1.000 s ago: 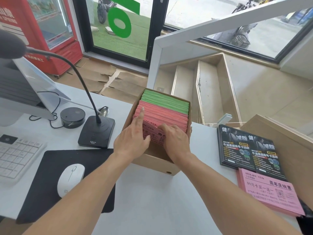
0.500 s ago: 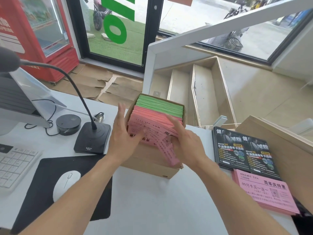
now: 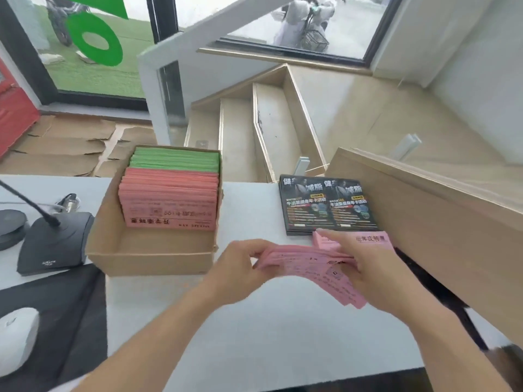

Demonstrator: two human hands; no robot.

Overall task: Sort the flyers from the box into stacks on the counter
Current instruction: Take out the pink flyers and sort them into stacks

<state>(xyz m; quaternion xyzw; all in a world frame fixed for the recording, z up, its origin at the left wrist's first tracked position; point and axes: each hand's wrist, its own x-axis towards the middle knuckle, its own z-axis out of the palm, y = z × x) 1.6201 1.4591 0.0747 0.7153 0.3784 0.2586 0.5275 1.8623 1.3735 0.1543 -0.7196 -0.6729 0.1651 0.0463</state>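
We hold a bundle of pink flyers (image 3: pixel 308 271) between both hands, above the white surface (image 3: pixel 254 335) and just in front of the cardboard box (image 3: pixel 147 258): our left hand (image 3: pixel 240 267) pinches its left end, our right hand (image 3: pixel 368 273) curls round its right end. The bundle's long axis runs left to right, sagging toward the right. The pink stack (image 3: pixel 368 240) it belongs on lies just beyond and right of the bundle, partly hidden by our right hand, so that hand is the nearer one. The black flyers (image 3: pixel 328 206) sit just behind that stack. More pink and green flyers (image 3: pixel 175 159) remain upright in the box. A microphone base (image 3: pixel 53 244) stands to the left; stairs (image 3: pixel 254 131) drop away beyond.
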